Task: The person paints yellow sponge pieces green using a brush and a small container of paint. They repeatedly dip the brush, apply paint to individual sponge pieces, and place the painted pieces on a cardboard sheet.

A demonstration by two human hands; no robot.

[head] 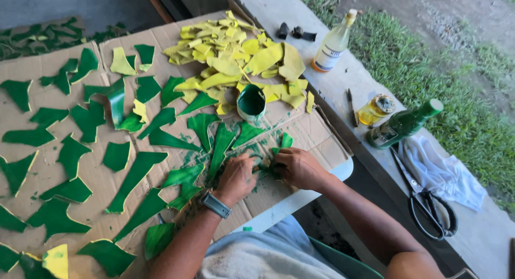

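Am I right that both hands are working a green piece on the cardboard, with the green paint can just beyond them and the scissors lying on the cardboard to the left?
Not quite. The head view shows the scissors on the concrete ledge to the right, beside the white cloth. The rest holds: left hand and right hand on a green piece, paint can beyond.

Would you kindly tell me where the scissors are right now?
The scissors lie at the right of the head view, on the concrete ledge, beside the white cloth and below the green bottle.
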